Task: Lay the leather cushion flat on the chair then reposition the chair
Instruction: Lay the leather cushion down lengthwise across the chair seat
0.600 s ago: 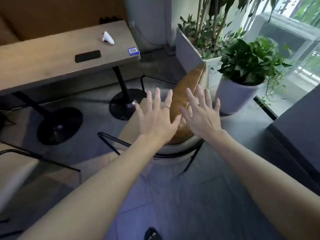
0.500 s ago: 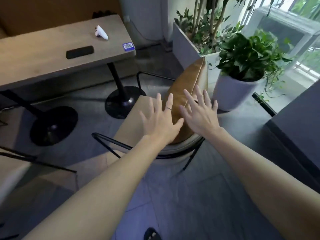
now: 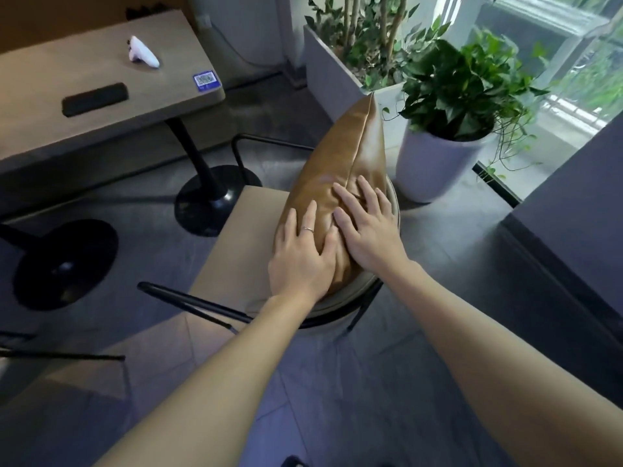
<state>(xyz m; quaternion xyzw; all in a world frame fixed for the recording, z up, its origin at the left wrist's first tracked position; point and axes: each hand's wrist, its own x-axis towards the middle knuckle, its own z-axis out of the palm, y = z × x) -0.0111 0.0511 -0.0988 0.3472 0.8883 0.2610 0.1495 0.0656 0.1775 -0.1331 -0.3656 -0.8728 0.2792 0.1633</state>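
Observation:
A tan leather cushion (image 3: 340, 163) stands on edge against the back of a beige chair (image 3: 242, 237) with black metal arms; one corner points up and away from me. My left hand (image 3: 303, 254) lies flat on its near left face, a ring on one finger. Beside it, my right hand (image 3: 367, 224) rests on the near right face along the seam. Fingers of both hands are spread and press on the leather without clasping it. The cushion's lower end is hidden under my hands.
A round white pot with a leafy plant (image 3: 438, 163) stands just right of the chair; a rectangular planter (image 3: 333, 79) is behind it. At the left is a wooden table (image 3: 101, 106) on black pedestal bases, with a black bar and a white object on it. A dark wall (image 3: 573, 203) rises at the right.
Both hands have moved forward and down from hovering in front of the cushion to lying on it. The view has come closer to the chair.

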